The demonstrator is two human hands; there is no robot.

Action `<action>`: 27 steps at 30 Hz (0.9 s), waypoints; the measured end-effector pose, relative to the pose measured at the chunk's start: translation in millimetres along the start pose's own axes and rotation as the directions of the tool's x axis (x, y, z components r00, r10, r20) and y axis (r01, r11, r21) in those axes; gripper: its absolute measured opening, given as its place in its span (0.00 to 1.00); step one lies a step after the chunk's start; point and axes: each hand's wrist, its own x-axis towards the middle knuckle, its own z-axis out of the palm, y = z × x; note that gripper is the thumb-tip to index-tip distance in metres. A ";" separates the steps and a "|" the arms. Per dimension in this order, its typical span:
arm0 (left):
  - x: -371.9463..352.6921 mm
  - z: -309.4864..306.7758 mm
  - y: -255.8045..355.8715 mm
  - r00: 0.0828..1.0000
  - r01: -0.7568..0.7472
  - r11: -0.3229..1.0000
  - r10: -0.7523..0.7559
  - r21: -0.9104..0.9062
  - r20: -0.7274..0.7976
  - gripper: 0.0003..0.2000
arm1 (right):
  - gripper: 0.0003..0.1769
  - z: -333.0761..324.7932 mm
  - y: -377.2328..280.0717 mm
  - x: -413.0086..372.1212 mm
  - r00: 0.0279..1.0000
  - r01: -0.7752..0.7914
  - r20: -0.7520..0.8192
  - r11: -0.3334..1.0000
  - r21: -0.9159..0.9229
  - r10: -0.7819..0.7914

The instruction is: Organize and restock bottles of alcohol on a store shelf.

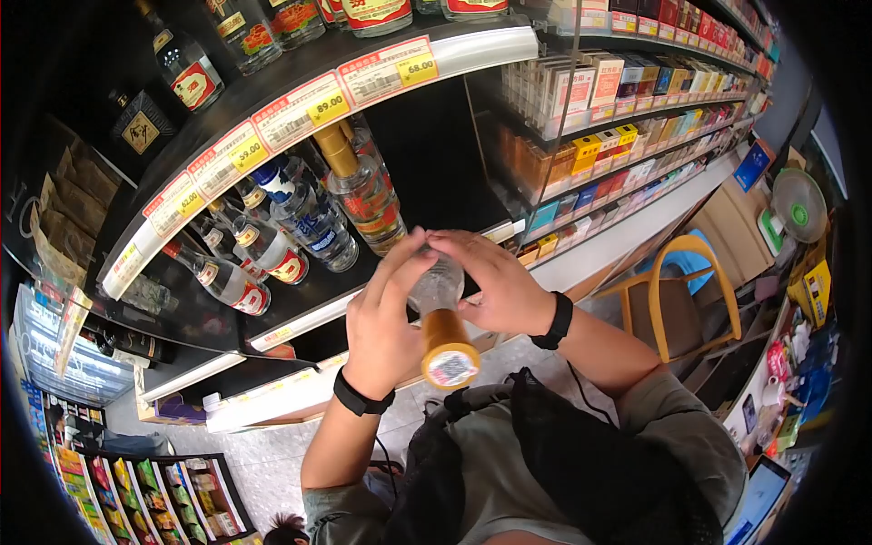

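Closest to the lens is the person's own chest: a grey shirt [509,481] with a black bag [590,454] slung across it, filling the bottom of the view.

The biggest thing out front is the liquor shelf [490,45], a black unit with white edge rails that curves across the top and left. A row of shelved bottles [309,213] with red and blue labels sits in the middle bay. Right of that is a cigarette rack [636,100] packed with small boxes, and further right, on the floor, a yellow chair [677,291].

Both forearms come up from the bottom, bent in toward each other, so the hands meet in the middle of the frame, just in front of the shelf bay. The left hand [386,318] is wrapped around a clear bottle [436,286] from the left, fingers curled up along the glass. The right hand [495,291] clamps it from the other side, wrist cocked, and its fingertips touch the left hand's over the bottle. So it's a two-handed grip, held in the air, not resting on anything. The bottle is tipped so its gold cap [447,350] points back at the camera, with a round sticker on the end.

Each wrist has a black wristband [363,397]. Red and yellow price tags [300,109] line the shelf rail.
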 end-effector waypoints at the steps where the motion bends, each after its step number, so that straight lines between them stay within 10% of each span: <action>1: 0.5 1.9 2.2 1.000 0.002 1.000 -0.002 -0.002 -0.006 0.41 | 0.51 0.8 3.7 0.8 1.000 0.002 0.006 1.000 -0.003 -0.002; 8: -30.4 -14.6 -3.7 0.988 0.012 1.000 -0.009 0.016 -0.152 0.36 | 0.43 6.0 40.1 14.5 0.981 -0.006 -0.194 1.000 -0.024 0.001; 17: -137.8 -63.8 -80.1 0.869 0.475 0.856 -0.419 0.205 -0.261 0.10 | 0.47 0.5 85.3 47.2 0.967 -0.132 -0.232 0.987 -0.088 0.109; 27: -174.7 -70.9 -155.6 0.836 0.509 0.817 -0.393 0.273 -0.383 0.08 | 0.47 8.6 112.7 81.3 0.925 -0.334 -0.161 0.939 0.085 0.343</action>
